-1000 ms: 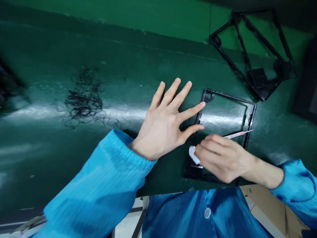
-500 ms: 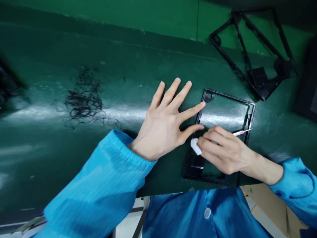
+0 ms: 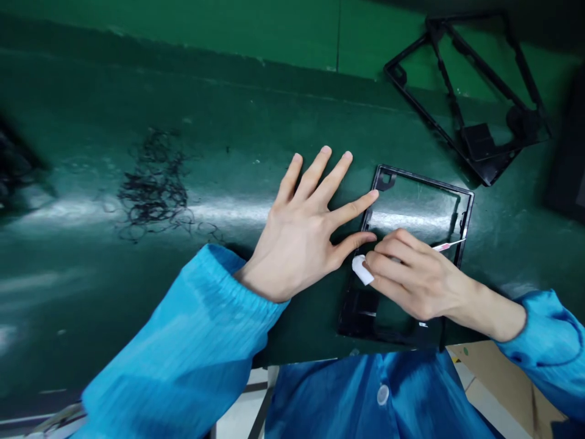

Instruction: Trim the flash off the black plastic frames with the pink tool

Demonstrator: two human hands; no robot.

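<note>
A black rectangular plastic frame [image 3: 423, 178] lies on the green table in front of me. My left hand [image 3: 304, 225] rests flat with spread fingers to its left; the index fingertip and thumb touch the frame's left side. My right hand [image 3: 406, 274] is closed over the inside of the frame, its fingertips near the left bar. A slim tool [image 3: 442, 247], pale with a pink mark and a thin pointed end, sticks out of it towards the right bar. The tool's other end is hidden by the fingers. A white wrap [image 3: 362, 271] covers one right fingertip.
A tangled heap of thin black strands [image 3: 155, 183] lies on the table to the left. Several black frame parts [image 3: 484, 146] overlap at the back right. A dark blurred object [image 3: 18, 158] stands at the left edge, and a dark box-like thing [image 3: 569, 158] at the right.
The frame and my right hand have shifted very slightly right in view, with the tool still in the hand. My left hand stays in nearly the same place.
</note>
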